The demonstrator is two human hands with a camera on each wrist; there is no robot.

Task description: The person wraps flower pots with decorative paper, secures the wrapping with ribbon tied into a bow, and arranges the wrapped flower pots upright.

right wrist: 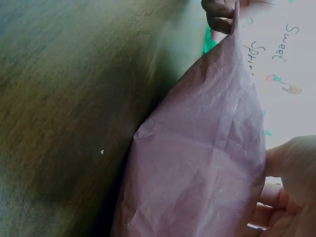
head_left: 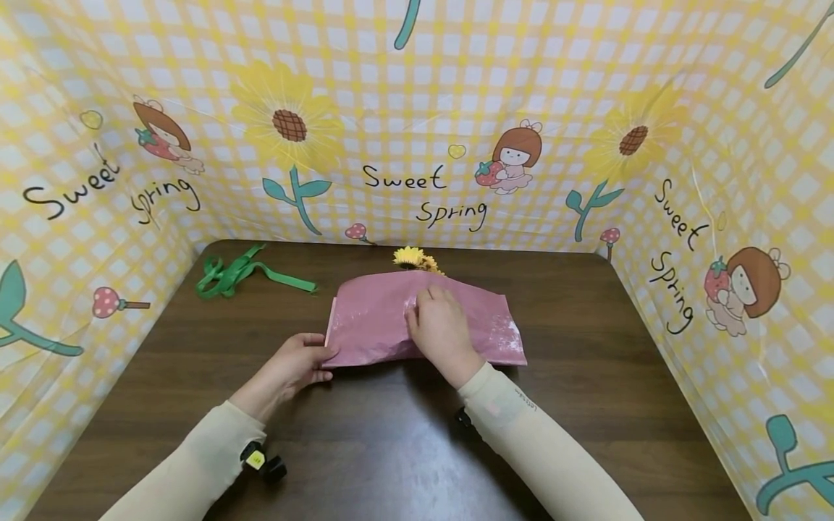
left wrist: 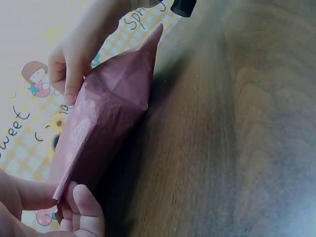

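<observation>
A creased pink bag [head_left: 371,318] with whitish scuffed patches is raised at a slant over the table. My left hand [head_left: 301,364] grips its near left corner between thumb and fingers, which the left wrist view shows closely at the folded edge. My right hand [head_left: 443,329] lies over the bag's upper face with curled fingers, pinching it near the middle; its fingertips are partly hidden. In the right wrist view, the right thumb [right wrist: 276,160] meets the bag's edge. Yellow sunflower heads [head_left: 409,257] peek out behind the bag, their lower parts covered.
A tangled green ribbon [head_left: 228,275] lies at the back left of the dark wooden table [head_left: 365,449]. A yellow checked cloth [head_left: 404,137] with printed flowers and figures stands as walls at the back and both sides.
</observation>
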